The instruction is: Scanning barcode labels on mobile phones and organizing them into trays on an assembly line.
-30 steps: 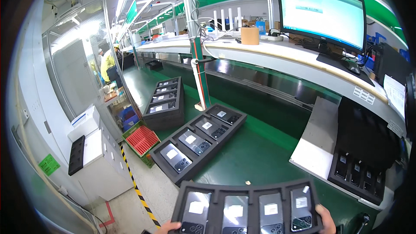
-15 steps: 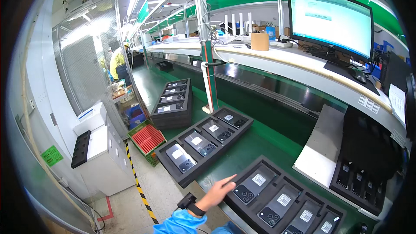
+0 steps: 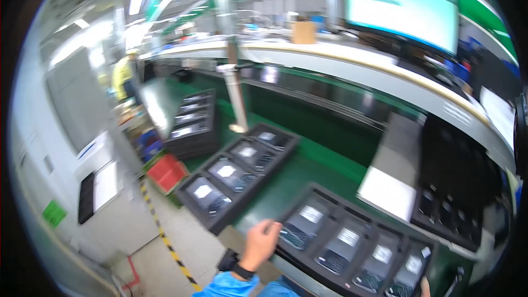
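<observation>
Closest to me on the green bench lies a black foam tray [image 3: 335, 217] with a row of dark smartphones [image 3: 300, 225] in its slots, each with a white label. My left hand [image 3: 262, 242], in a blue sleeve and black wrist strap, has its fingers curled on the tray's left end. Only a sliver of my right hand [image 3: 425, 287] shows, at the tray's right end near the lower edge; most of its fingers are hidden. A second foam tray of smartphones [image 3: 239, 173] lies just beyond, to the left.
Farther back stands a stack of foam trays [image 3: 190, 124]. At right, another dark tray of phones [image 3: 445, 214] sits below the shelf, beside a white-topped box [image 3: 388, 192]. A monitor [image 3: 401, 11] stands above. A red crate [image 3: 168, 173] and white cabinet [image 3: 126, 214] are left.
My left hand has gone from outstretched fingers to curled ones at the tray's left end. A bit of my right hand has appeared at its right end. The view has shifted and blurred.
</observation>
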`<action>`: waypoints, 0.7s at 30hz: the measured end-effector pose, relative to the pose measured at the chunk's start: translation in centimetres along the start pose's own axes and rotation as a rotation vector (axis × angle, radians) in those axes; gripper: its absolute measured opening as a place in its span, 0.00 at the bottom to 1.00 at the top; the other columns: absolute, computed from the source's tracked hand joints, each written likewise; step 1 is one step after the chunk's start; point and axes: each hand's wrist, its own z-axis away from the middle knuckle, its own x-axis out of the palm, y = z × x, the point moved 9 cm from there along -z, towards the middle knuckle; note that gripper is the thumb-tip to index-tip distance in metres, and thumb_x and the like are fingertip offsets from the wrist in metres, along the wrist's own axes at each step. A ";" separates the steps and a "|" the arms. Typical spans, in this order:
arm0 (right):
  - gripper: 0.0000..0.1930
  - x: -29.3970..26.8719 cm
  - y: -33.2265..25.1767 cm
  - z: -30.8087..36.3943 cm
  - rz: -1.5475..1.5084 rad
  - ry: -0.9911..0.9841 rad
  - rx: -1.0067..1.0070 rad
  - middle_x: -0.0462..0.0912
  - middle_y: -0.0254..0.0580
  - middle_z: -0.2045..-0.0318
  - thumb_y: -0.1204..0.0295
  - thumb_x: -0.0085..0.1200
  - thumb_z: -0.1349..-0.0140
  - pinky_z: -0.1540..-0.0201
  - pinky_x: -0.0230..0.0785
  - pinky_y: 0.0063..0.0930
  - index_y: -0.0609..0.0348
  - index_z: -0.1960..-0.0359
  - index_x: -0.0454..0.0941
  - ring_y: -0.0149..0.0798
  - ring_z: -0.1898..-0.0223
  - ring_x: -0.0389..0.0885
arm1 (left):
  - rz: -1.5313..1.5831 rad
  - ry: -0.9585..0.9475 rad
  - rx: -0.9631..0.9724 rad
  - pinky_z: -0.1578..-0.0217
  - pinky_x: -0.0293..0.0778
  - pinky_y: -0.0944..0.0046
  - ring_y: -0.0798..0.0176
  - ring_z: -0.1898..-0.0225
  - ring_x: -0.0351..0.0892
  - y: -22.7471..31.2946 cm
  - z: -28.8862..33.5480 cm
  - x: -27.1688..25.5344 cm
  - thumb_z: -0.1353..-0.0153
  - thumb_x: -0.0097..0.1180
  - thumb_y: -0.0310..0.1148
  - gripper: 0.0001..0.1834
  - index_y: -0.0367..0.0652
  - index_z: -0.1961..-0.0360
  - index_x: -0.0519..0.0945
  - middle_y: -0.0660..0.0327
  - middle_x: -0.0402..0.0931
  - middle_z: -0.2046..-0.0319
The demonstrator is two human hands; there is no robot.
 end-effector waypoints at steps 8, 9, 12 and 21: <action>0.46 7.9 -4.4 0.8 0.060 -0.543 -0.394 0.60 0.46 0.26 0.72 0.61 0.35 0.26 0.51 0.33 0.66 0.22 0.44 0.39 0.28 0.61 | 0.335 -0.025 -0.191 0.63 0.64 0.69 0.74 0.67 0.68 -3.3 -5.6 -1.1 0.33 0.55 0.30 0.09 0.33 0.65 0.79 0.69 0.73 0.70; 0.42 7.4 -4.3 -0.6 0.071 -0.503 -0.380 0.64 0.46 0.28 0.73 0.58 0.33 0.28 0.56 0.32 0.65 0.22 0.47 0.37 0.31 0.66 | 0.355 -0.049 -0.169 0.63 0.65 0.69 0.74 0.66 0.68 -2.9 -5.1 -0.8 0.33 0.55 0.30 0.09 0.33 0.64 0.79 0.69 0.73 0.69; 0.39 5.8 -3.3 -4.5 0.006 -0.421 -0.268 0.68 0.45 0.30 0.76 0.56 0.33 0.31 0.61 0.31 0.65 0.23 0.50 0.35 0.34 0.69 | 0.351 -0.147 -0.150 0.60 0.68 0.70 0.73 0.64 0.72 -2.2 -2.9 0.5 0.36 0.53 0.25 0.10 0.31 0.57 0.79 0.66 0.77 0.67; 0.30 -3.5 -9.7 -2.7 0.986 0.532 -1.137 0.75 0.53 0.41 0.75 0.62 0.45 0.30 0.57 0.47 0.61 0.37 0.73 0.53 0.36 0.69 | 0.136 -0.108 0.087 0.45 0.71 0.65 0.64 0.48 0.78 4.5 -5.0 -0.5 0.37 0.49 0.18 0.18 0.32 0.45 0.75 0.56 0.78 0.51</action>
